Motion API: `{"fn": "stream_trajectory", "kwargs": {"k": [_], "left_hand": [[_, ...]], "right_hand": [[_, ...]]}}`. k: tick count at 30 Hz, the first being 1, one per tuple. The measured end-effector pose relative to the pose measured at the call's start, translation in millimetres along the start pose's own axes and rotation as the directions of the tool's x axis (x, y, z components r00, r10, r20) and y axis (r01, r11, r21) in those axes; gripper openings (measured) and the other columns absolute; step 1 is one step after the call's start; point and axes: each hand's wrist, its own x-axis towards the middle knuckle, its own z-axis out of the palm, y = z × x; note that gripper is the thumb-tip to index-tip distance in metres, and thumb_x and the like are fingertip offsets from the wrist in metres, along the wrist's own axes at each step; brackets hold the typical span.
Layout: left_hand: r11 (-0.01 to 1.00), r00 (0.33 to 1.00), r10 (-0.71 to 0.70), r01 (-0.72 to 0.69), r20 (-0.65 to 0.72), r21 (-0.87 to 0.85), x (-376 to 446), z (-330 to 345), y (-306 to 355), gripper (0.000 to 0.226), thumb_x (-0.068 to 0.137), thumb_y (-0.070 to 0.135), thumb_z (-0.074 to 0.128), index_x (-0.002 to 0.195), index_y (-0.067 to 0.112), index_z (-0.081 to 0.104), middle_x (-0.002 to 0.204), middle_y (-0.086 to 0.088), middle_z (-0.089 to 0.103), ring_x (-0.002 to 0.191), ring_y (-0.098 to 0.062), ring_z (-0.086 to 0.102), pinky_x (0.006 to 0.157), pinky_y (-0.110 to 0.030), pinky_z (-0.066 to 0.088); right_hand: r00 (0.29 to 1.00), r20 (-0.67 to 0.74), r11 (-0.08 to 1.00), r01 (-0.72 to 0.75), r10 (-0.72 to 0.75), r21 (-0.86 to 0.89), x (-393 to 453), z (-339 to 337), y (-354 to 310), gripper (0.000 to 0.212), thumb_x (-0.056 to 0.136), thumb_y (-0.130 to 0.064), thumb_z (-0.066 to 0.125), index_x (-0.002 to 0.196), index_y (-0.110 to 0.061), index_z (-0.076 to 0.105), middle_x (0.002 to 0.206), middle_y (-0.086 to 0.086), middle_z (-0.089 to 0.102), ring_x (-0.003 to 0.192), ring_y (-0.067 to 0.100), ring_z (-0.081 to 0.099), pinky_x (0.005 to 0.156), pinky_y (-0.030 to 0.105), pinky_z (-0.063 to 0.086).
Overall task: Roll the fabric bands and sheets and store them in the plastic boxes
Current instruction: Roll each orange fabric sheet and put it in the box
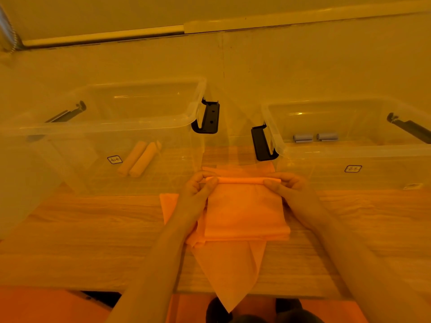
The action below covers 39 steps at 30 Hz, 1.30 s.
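Sheet corner [229, 276] overhangs table edge [140, 289]; hands [198, 190] pinch roll [242, 180]

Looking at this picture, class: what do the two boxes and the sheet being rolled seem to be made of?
Left box and right box: clear glossy plastic; contents show through. Sheet: thin matte fabric, probably; it creases and rolls softly.

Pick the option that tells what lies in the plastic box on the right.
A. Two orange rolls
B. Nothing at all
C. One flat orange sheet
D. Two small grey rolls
D: two small grey rolls lie side by side in the right plastic box, while the orange rolls lie in the left plastic box.
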Motion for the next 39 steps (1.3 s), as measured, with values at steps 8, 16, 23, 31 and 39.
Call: {"fn": "stream_trajectory", "kwargs": {"k": [8, 16, 23, 31, 39], "left_hand": [[0.997, 0.999, -0.048, 0.048, 0.002, -0.065, 2, -1, 2, 0.019, 0.092, 0.005, 0.056, 0.095, 0.02, 0.067, 0.056, 0.01, 0.064, 0.049, -0.001, 0.058, 0.043, -0.016, 0.044], [0.998, 0.998, -0.029, 0.032, -0.061, 0.062, 6, -4, -6, 0.014, 0.092, 0.019, 0.059, 0.098, 0.024, 0.07, 0.053, 0.013, 0.059, 0.047, -0.001, 0.047, 0.042, -0.015, 0.038], [0.999, 0.998, -0.042, 0.043, -0.056, 0.01, 5, -2, -5, 0.012, 0.092, 0.014, 0.059, 0.086, 0.02, 0.067, 0.045, 0.009, 0.054, 0.042, 0.001, 0.047, 0.041, -0.014, 0.037], [0.996, 0.997, -0.058, 0.055, -0.049, -0.064, 7, -2, -6, 0.013, 0.09, 0.011, 0.06, 0.095, 0.021, 0.068, 0.061, 0.009, 0.066, 0.055, -0.003, 0.06, 0.045, -0.019, 0.046], [0.997, 0.996, -0.057, 0.054, -0.063, -0.052, 9, -5, -11, 0.016, 0.089, 0.011, 0.061, 0.102, 0.019, 0.069, 0.08, 0.007, 0.072, 0.07, -0.007, 0.066, 0.057, -0.023, 0.053]], "right_hand": [[1.0, -0.011, 0.997, -0.005, 0.005, 0.074, 2, -1, 0, 0.013, 0.088, -0.014, 0.062, 0.1, -0.019, 0.067, 0.083, -0.003, 0.074, 0.074, 0.011, 0.07, 0.058, 0.022, 0.055], [0.999, -0.042, 1.0, -0.002, 0.003, 0.018, 5, -3, 4, 0.017, 0.083, -0.019, 0.068, 0.1, -0.019, 0.07, 0.098, 0.001, 0.07, 0.083, 0.015, 0.069, 0.064, 0.026, 0.056], [0.999, -0.041, 1.0, -0.007, 0.007, -0.006, 5, -3, 5, 0.018, 0.083, -0.015, 0.068, 0.101, -0.019, 0.068, 0.098, 0.002, 0.07, 0.082, 0.013, 0.069, 0.063, 0.024, 0.056], [0.998, -0.061, 0.997, 0.029, -0.033, -0.066, 8, -3, 9, 0.019, 0.086, -0.015, 0.067, 0.104, -0.019, 0.065, 0.102, 0.001, 0.067, 0.091, 0.016, 0.066, 0.071, 0.029, 0.056], [0.997, -0.075, 0.999, 0.015, -0.018, -0.047, 6, -2, 8, 0.014, 0.083, -0.023, 0.069, 0.097, -0.02, 0.07, 0.096, -0.001, 0.069, 0.085, 0.012, 0.067, 0.066, 0.026, 0.054]]}}
